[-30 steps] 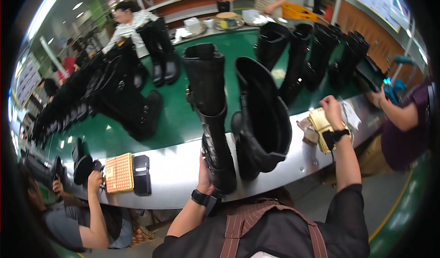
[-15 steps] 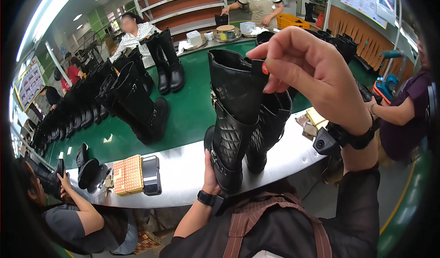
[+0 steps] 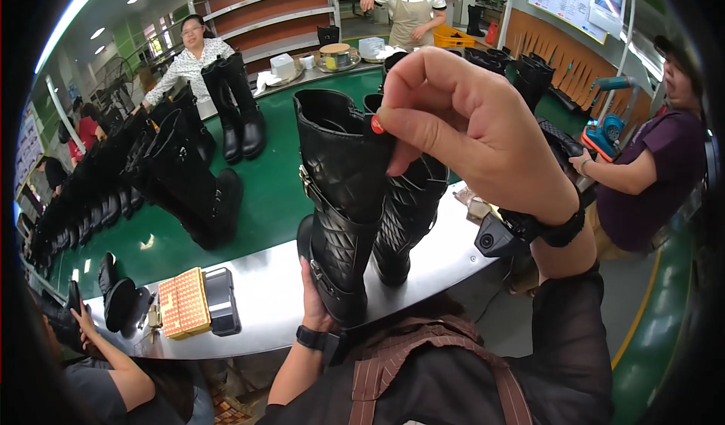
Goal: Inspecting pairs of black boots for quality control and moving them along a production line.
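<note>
Boot (image 3: 341,170), black and quilted, upright on steel strip (image 3: 264,293) of green worktable (image 3: 264,191); long axis near vertical, opening upward. Red sticker (image 3: 377,124) by shaft's upper right side, pinched between thumb and forefinger of right hand (image 3: 483,134), nearer to opening. Left hand (image 3: 316,304) low against foot; fingers partly hidden, closure impossible to judge. Second boot (image 3: 404,225) upright, just right.

The boot (image 3: 343,236) at your left hand (image 3: 316,308) looks like shiny leather (puffy, too); the metal strip (image 3: 264,296) near it is smooth.
</note>
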Available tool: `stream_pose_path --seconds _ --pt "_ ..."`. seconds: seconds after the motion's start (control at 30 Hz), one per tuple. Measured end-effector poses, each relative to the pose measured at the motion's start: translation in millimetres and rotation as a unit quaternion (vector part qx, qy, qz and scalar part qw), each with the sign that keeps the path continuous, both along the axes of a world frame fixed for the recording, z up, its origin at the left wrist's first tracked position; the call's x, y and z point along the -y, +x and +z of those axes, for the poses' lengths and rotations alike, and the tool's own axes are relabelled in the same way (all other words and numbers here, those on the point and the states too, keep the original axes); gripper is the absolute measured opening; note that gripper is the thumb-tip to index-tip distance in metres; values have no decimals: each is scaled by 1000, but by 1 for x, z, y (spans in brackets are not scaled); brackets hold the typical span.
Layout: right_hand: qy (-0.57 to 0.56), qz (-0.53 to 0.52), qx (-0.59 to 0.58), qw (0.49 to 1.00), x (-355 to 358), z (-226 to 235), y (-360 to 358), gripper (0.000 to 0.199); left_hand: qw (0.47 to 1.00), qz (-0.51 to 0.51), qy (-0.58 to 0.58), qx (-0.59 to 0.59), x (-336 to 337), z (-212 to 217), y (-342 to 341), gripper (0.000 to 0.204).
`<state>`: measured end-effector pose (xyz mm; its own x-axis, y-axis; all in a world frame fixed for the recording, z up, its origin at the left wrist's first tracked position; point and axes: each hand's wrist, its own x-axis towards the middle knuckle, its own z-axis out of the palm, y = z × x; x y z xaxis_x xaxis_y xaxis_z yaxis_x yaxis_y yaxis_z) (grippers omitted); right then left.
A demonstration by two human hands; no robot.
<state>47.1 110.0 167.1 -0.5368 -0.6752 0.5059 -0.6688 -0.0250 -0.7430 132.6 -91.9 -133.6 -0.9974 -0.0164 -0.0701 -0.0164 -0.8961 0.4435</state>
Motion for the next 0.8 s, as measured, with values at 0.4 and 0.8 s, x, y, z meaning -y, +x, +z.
stream_pose_path --seconds 0.4,0.8 --pt "-76 -124 -30 989 10 -24 -6 44 994 -50 82 -43 4 -11 -13 72" --pt "239 -217 -127 938 -19 -27 52 116 994 -62 85 -10 13 -38 -20 69"
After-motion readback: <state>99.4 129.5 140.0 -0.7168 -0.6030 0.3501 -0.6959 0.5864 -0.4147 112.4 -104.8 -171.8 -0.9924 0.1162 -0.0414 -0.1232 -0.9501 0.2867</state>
